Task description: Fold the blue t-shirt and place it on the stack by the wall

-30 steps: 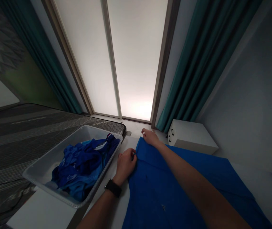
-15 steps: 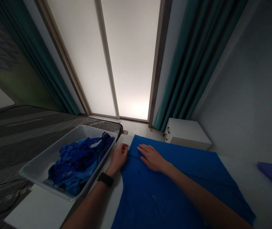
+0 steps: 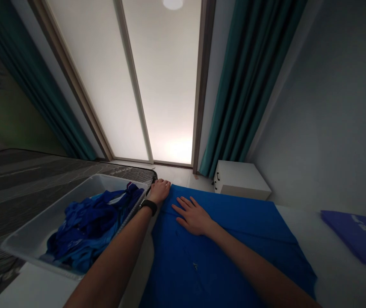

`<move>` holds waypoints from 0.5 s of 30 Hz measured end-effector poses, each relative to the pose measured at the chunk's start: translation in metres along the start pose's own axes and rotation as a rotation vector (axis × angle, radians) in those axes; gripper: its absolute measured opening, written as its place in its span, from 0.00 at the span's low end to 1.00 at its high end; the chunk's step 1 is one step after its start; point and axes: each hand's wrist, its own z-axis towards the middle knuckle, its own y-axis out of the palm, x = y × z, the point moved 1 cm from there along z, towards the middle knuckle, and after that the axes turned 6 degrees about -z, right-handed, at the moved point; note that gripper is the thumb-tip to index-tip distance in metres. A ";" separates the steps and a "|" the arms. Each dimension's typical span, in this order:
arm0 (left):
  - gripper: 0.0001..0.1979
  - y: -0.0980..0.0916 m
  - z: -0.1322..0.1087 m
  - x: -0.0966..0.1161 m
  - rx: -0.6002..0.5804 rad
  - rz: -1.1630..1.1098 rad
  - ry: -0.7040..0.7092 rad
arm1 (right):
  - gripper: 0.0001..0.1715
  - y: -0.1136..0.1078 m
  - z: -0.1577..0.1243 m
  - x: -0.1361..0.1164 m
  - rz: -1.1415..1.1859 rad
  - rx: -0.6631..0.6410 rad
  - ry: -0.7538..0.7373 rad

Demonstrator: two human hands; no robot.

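- The left hand (image 3: 159, 191) sits at the upper-left corner of the blue garment (image 3: 202, 256), just beside the rim of the tub. Its fingers curve down at the cloth's edge; whether they pinch the cloth, I cannot tell.
- A black smartwatch (image 3: 149, 207) is strapped around the left wrist.
- The right hand (image 3: 191, 216) lies open and palm-down on the garment, fingers spread, near the upper middle of the cloth.
- The blue garment lies flat and spread out at lower center, on a white surface (image 3: 340, 261) that extends to the lower right.
- A grey plastic tub (image 3: 54, 214) stands at lower left, just beside the garment, and holds a crumpled heap of blue clothing (image 3: 90, 226).
- A folded purple item (image 3: 359, 237) with white marks lies at the right edge of the white surface.
- A white cabinet (image 3: 240, 179) stands beyond the garment, below teal curtains (image 3: 253, 85) flanking a frosted glass panel (image 3: 160, 77) at upper center.
- A dark patterned mattress (image 3: 25, 171) spreads behind the tub at left.
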 end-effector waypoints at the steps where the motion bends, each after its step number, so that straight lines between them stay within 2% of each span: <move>1: 0.15 0.002 0.004 -0.001 -0.023 0.008 0.011 | 0.35 0.000 0.000 0.000 0.001 -0.001 0.001; 8: 0.18 0.011 0.018 -0.008 -0.131 -0.009 0.015 | 0.38 -0.002 0.000 -0.001 0.010 0.001 0.011; 15: 0.17 0.011 0.021 -0.010 -0.108 -0.019 -0.032 | 0.35 -0.001 0.000 0.001 0.002 -0.015 -0.015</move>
